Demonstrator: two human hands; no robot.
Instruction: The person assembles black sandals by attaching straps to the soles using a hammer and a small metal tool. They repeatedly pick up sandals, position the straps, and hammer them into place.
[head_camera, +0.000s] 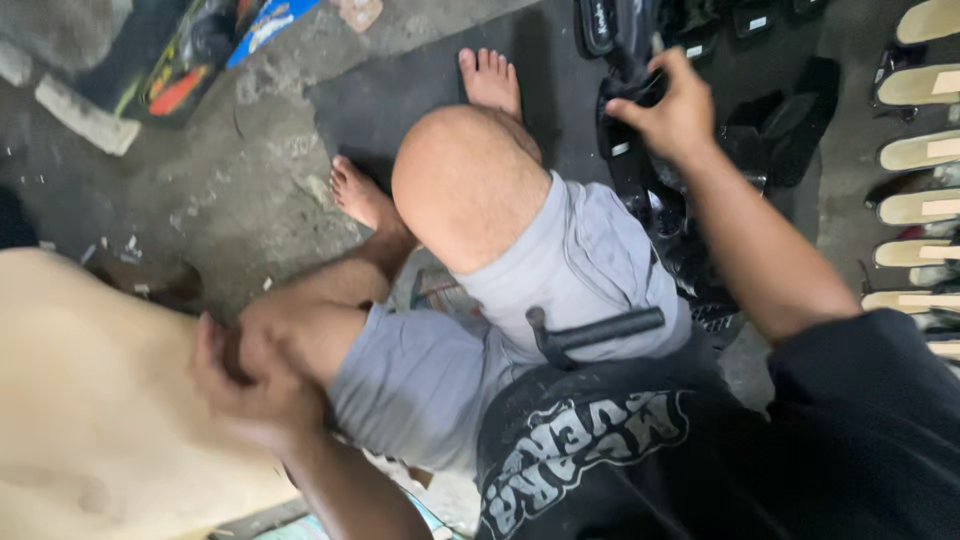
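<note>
both hands busy: right hand (680, 112) fingers clamped on a black sandal upper (622, 120), left hand (250, 385) fingers curled together at the knee.

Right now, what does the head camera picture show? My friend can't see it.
A person in grey shorts sits on a concrete floor, right hand gripping a black sandal strap piece from a dark pile. The left hand rests by the left knee. Tan sandal soles line the right edge.
</note>
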